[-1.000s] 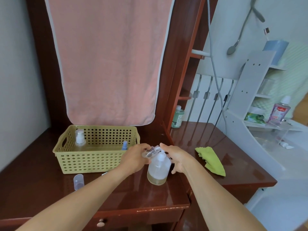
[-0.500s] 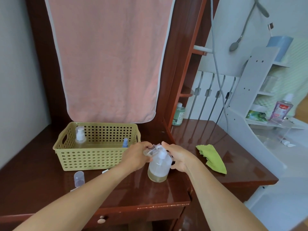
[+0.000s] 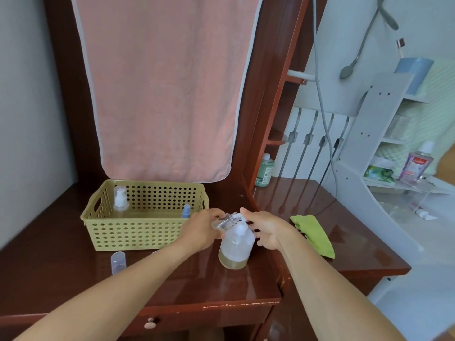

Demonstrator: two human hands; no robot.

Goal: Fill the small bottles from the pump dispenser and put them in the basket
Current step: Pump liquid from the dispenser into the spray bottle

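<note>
Small bottle [image 3: 222, 222] in left-hand grip [image 3: 202, 230], tilted, at spout of pump dispenser [image 3: 236, 247]

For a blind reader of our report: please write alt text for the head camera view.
The left hand holds a small bottle tilted at the spout of a dispenser on a wooden table, while the right hand grips its pump. A basket behind on the left holds two bottles; a green cloth lies on the right.

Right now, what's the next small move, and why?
Probably press the pump head down with the right hand: it holds the pump dispenser at the top, and the left hand holds a small bottle tilted, mouth at the nozzle. Liquid sits in the dispenser's base.
</note>
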